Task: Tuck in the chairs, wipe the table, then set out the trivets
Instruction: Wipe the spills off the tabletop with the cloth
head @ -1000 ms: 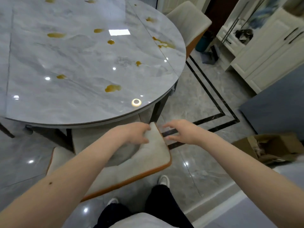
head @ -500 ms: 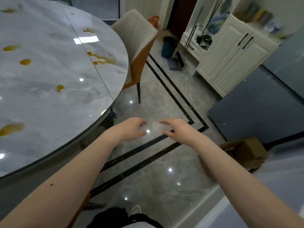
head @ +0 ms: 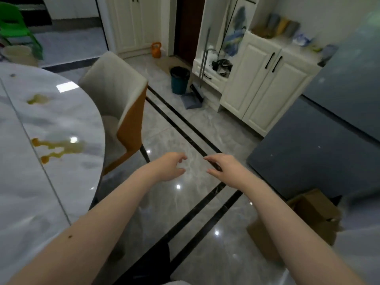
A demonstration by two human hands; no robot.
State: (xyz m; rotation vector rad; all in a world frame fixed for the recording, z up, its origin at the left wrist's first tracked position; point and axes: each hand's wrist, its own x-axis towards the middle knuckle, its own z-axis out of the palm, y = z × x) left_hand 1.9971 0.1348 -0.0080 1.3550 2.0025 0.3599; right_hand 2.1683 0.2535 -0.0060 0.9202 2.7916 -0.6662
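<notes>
Chair (head: pixel 121 103): cream padded seat and back with an orange shell on dark legs, standing at the far right curve of the desk, its seat partly under the edge.
Desk (head: pixel 61 171): glossy grey marble top on the left, marked with yellow-brown spills (head: pixel 57 146) (one long smear, one smaller blot farther off).
Hands: left hand (head: pixel 169 166) and right hand (head: pixel 223 166) hover over the floor right of the desk, fingers loosely curled, gripping nothing, tips apart.
Bin (head: pixel 180 80): dark teal, far on the floor beside a grey dustpan (head: pixel 192 97); contents hidden.
Cardboard box (head: pixel 308 214): near right, flaps open, inside unclear.
</notes>
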